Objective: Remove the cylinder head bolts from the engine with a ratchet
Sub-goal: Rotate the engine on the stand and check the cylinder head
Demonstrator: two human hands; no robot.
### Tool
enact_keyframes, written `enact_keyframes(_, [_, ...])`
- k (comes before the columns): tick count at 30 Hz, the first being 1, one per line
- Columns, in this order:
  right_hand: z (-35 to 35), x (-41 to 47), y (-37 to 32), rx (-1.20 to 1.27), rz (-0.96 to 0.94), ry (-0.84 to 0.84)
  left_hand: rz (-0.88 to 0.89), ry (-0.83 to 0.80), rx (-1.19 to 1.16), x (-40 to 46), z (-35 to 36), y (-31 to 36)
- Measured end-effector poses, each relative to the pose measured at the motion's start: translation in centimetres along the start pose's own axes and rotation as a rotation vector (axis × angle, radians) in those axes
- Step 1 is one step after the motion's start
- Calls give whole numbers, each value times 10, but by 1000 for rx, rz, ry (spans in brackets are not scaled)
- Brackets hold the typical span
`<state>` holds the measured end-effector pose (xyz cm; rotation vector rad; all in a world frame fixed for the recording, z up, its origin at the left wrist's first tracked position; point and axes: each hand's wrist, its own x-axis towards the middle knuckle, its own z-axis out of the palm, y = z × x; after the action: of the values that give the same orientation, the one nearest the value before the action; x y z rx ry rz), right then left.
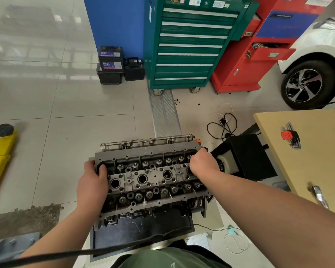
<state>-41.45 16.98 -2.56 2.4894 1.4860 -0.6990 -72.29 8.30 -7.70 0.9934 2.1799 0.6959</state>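
A grey cylinder head [153, 176] with valve springs and round spark plug wells sits on top of the engine, on a stand in the middle of the head view. My left hand [93, 184] grips the head's left end, thumb over the top edge. My right hand [202, 161] is closed over the head's far right corner. No ratchet is in either hand. A chrome tool handle [319, 196], possibly the ratchet, lies on the wooden table at the right.
A tan wooden table [313, 163] at the right carries a red-holdered hex key set [290, 137]. Cables [223, 122] lie on the tiled floor behind the engine. A green drawer cabinet [190, 47], red cabinet [259, 55], batteries [111, 64], a white car [315, 60] and yellow lift arm [0, 155] surround.
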Motion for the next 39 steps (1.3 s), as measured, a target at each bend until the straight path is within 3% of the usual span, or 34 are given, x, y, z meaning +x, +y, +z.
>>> enact_keyframes(9, [2, 6, -3, -93, -38, 82, 5, -66, 65, -2, 0, -3])
enact_keyframes(17, [-4, 8, 1, -66, -68, 26, 52, -12, 204, 12, 2, 0])
enact_keyframes(23, [-5, 12, 5, -79, -114, 93, 47, -11, 116, 6, 2, -4])
enact_keyframes(27, [-15, 10, 18, -137, -304, 124, 30, -20, 25, -1, 5, -6])
enact_keyframes(31, [-22, 12, 17, -193, -299, 52, 48, -23, 9, -1, 4, -5])
enact_keyframes(39, [-19, 18, 20, -329, -445, 157, 70, 2, 14, 1, 6, -7])
